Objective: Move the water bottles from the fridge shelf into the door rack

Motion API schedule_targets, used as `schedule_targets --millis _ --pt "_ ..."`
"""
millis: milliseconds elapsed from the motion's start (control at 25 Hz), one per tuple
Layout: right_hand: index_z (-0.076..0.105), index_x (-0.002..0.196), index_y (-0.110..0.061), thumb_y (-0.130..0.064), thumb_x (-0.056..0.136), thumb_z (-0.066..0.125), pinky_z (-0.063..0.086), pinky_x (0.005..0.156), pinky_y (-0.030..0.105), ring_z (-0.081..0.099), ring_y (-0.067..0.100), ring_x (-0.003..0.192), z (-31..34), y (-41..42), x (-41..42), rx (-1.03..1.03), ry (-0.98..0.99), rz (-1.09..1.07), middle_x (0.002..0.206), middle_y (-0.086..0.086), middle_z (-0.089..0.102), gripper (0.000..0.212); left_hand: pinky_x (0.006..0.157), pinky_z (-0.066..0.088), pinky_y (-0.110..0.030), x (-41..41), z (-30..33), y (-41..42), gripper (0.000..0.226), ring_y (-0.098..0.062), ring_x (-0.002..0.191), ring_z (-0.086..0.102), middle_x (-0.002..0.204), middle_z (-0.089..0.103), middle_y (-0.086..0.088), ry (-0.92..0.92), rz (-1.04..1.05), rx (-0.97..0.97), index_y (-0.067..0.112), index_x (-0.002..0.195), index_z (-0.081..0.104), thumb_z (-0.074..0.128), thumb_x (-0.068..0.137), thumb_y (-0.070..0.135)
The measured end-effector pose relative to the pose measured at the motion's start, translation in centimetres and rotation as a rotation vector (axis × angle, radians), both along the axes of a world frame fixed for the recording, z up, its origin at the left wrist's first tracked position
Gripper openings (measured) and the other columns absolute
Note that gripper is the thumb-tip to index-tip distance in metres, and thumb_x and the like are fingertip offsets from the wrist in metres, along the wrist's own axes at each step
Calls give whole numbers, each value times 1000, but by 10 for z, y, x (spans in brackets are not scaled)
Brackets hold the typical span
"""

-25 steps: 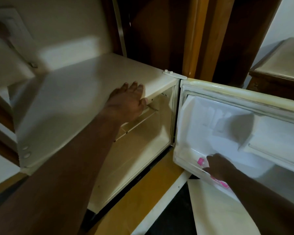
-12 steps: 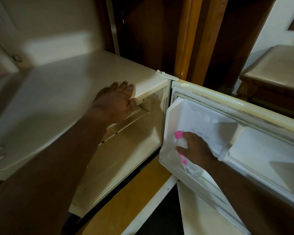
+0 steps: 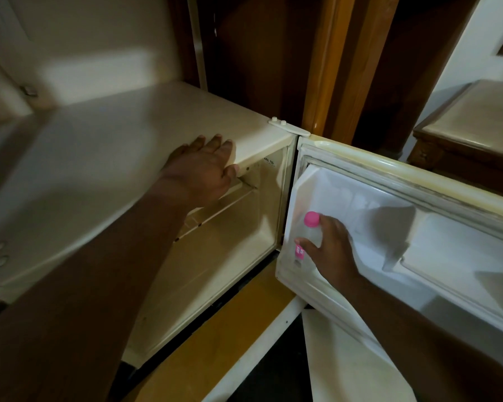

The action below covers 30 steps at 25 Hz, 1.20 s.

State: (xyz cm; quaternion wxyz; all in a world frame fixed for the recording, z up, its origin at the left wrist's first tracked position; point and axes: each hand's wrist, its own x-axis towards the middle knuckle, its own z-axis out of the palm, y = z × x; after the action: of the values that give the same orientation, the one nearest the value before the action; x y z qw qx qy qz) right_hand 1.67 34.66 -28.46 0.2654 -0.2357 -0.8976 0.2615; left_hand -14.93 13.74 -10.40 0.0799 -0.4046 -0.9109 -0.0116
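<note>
head view looks down on a small cream fridge (image 3: pixel 105 169) with its door (image 3: pixel 418 227) swung wide to the right. left hand (image 3: pixel 206 172) lies flat and spread on the fridge's top near the front edge, thumb hooked over the lip, forearm crossing the near left of the cabinet opening. right hand (image 3: pixel 331 250) is wrapped around a clear water bottle (image 3: pixel 311 233) with a pink cap (image 3: pixel 312 219) and pink label, upright in the door rack (image 3: pixel 291 281) at its hinge end, just beside the cabinet. inside the cabinet a wire shelf (image 3: pixel 221 207) shows below the left hand, partly hidden by it. far right stands a wooden table (image 3: pixel 471 132); a wooden door frame (image 3: pixel 340 65) rises behind the hinge.
</note>
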Motion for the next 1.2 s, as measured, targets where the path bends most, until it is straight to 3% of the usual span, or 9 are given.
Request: schedule_targets --millis 240,360,440,560,640,840,920,1080,1200 --pt "25 147 -5 -40 80 74 34 111 48 33 36 134 17 -15 2 -27 -121 -136 141 21 39 90 118 13 -45 -4 -2 1 61 -25 148 9 162 12 -2 -45 4 4 24 152 14 20 96 50" --pt "29 145 -14 -45 82 65 36 102 50 36 34 128 42 -50 -3 193 104 -158 139 17 41 79 118 9 -40 -13 3 -2 55 -19 148 7 162 13 3 -225 -15 104 29 150 19 21 98 48" --pt "36 141 -19 -41 84 60 45 93 43 44 27 117 52 -90 -21 177 190 101 130 12 48 66 117 8 -39 -18 6 -10 53 -17 148 7 161 14 6 -298 -32 122 35 149 22 23 98 50" --pt "39 143 -14 -31 92 58 48 94 47 49 31 119 44 -152 -67 51 26 489 132 13 53 57 116 6 -41 -19 7 -20 52 -19 148 5 161 13 7 -275 9 106 41 147 23 24 97 53" --pt "37 144 -15 -28 92 58 46 99 46 47 33 123 38 -173 -106 28 -33 514 138 12 51 58 116 3 -41 -23 7 -20 51 -19 148 5 161 12 7 -273 55 121 42 147 23 23 97 53" --pt "22 150 -19 -18 87 62 45 95 49 44 38 120 25 -177 -172 255 -360 527 155 8 32 75 116 4 -44 -34 6 -10 52 -17 148 6 161 13 10 -262 107 97 45 146 24 22 95 57" --pt "25 149 -17 -23 90 60 44 94 50 44 39 120 19 -178 -181 316 -388 523 151 10 38 69 116 3 -44 -37 4 -9 53 -18 148 6 161 13 10 -252 109 93 46 145 23 22 94 58" --pt "46 139 -10 -29 95 54 44 99 45 48 36 119 12 -176 -180 294 -201 580 137 15 52 48 116 3 -44 -39 0 -9 52 -17 148 7 161 14 11 -246 113 121 47 144 25 23 93 59" --pt "67 106 -5 -12 85 66 50 90 39 59 30 98 10 -179 -154 -73 -15 653 107 15 61 22 116 4 -43 -39 2 -11 52 -16 148 8 160 15 12 -246 111 136 48 144 26 24 93 60"
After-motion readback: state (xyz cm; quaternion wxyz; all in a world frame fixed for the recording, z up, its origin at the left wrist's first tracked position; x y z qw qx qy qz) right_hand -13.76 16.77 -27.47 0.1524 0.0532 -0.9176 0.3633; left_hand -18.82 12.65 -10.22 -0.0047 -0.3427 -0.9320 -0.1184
